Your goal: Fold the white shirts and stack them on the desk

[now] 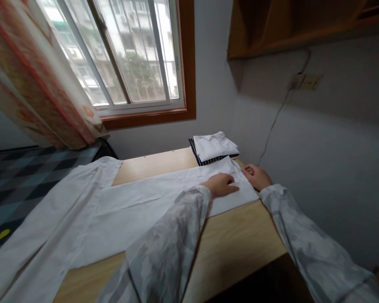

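Observation:
A long white shirt lies spread along the table, with its left part draped over the table's left side. My left hand rests on the shirt near its right end, thumb and fingers apart. At the shirt's right edge, my right hand has its thumb and fingertips pinched together on the cloth. Just beyond my hands, a folded white shirt sits on top of folded black-and-white striped cloth.
The wooden table meets the wall at the back. To the left is a bed with a checked cover, below a patterned curtain and a window. A cable runs down the right wall from a socket, under a wooden shelf.

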Available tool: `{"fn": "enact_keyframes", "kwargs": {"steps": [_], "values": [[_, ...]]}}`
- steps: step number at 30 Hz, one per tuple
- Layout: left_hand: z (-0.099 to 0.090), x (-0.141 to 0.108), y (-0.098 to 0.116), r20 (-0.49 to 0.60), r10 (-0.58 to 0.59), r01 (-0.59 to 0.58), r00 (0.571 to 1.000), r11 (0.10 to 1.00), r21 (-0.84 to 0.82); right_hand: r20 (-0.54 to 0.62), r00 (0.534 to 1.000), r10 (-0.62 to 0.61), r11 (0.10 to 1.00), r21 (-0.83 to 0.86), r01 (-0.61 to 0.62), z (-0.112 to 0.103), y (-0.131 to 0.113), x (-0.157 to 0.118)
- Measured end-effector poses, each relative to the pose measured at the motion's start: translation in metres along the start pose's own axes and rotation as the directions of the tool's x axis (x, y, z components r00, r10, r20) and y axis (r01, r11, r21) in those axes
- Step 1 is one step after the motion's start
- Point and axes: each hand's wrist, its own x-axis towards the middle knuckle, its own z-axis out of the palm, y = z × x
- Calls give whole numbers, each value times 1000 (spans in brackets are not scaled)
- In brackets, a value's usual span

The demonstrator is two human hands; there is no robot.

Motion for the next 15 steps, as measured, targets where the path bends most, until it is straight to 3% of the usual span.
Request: {"fn": "enact_keyframes", "kwargs": {"steps": [9, 15], "values": [[1, 3, -9, -131, -36, 53, 991, 990, 134, 32, 999, 15, 998, 65, -17, -1, -5, 2], [-1, 3, -10, -140, -25, 63, 990, 960, 271, 25, 1000, 15, 999, 40, -16, -1, -5, 2]]}}
